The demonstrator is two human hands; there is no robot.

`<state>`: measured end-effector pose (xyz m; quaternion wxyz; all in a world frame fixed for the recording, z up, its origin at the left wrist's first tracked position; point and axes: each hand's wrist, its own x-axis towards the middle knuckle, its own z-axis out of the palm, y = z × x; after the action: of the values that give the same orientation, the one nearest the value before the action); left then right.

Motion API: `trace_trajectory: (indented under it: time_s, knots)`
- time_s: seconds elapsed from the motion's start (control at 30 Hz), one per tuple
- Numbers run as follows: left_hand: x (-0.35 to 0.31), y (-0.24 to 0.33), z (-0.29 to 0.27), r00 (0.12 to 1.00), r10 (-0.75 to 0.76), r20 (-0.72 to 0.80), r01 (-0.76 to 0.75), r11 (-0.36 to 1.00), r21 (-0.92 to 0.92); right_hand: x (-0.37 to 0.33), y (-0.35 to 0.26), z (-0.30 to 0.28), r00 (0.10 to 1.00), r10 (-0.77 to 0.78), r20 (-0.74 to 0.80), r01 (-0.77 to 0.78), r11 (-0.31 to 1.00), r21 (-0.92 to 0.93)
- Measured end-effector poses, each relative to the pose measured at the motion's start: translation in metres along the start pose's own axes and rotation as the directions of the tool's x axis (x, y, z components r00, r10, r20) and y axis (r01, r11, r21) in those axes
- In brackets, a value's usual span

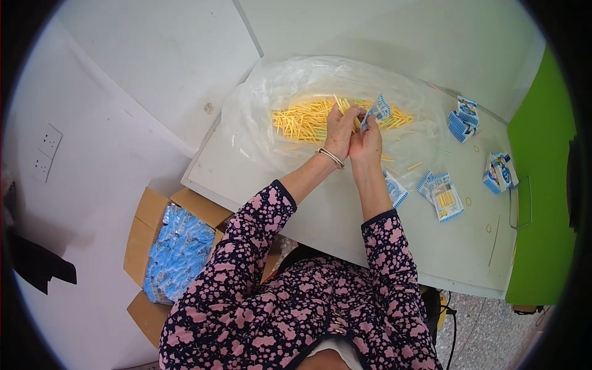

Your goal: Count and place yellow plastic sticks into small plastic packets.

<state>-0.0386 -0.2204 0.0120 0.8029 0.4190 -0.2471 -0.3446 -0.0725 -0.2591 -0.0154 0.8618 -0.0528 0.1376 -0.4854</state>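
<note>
My left hand (338,131) is closed around a few thin yellow sticks (340,102), whose ends stick out past the fingers. Pressed against it, my right hand (369,142) grips a small blue-and-white packet (378,110) by its lower part; the fingers behind it are partly hidden. Under and beyond both hands, a heap of yellow sticks (300,121), with a few greenish ones, lies on a large clear plastic bag (246,117) spread over the table. Near my right forearm lie a packet partly covered by the arm (394,188) and a clear-fronted packet with sticks inside (445,196).
More blue-and-white packets, banded or bundled (464,118), lie at the right, with another bundle (499,172) by the green panel (539,185). Rubber bands (468,201) and stray sticks dot the table (308,216). An open carton (139,231) full of blue packets stands lower left.
</note>
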Motion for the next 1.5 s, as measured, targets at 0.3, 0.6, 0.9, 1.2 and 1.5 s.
trace_trajectory:
  time_s: [0.3,0.6,0.9,1.2,1.5]
  knots:
    - [0.001,0.000,-0.001,0.998,-0.043,0.037,0.044,0.999,-0.031,-0.005,-0.001,0.005,0.999,-0.021,-0.026,0.020,0.999,-0.025]
    - [0.012,-0.005,-0.018,0.984,-0.130,0.118,0.146,0.979,-0.140,-0.003,0.002,0.002,0.999,-0.047,0.004,0.048,0.996,-0.069]
    - [0.046,0.011,-0.033,0.936,-0.344,0.072,0.350,0.890,-0.291,-0.017,-0.026,-0.002,0.978,-0.137,0.159,0.185,0.921,-0.342]
    - [0.024,0.066,0.004,0.966,-0.179,0.186,0.202,0.972,-0.117,-0.058,-0.092,-0.016,0.941,0.242,0.235,0.069,0.543,-0.837]
    - [0.000,0.065,0.017,0.929,-0.143,0.341,0.173,0.983,-0.059,-0.077,-0.112,-0.020,0.872,0.413,0.263,0.088,0.397,-0.914]
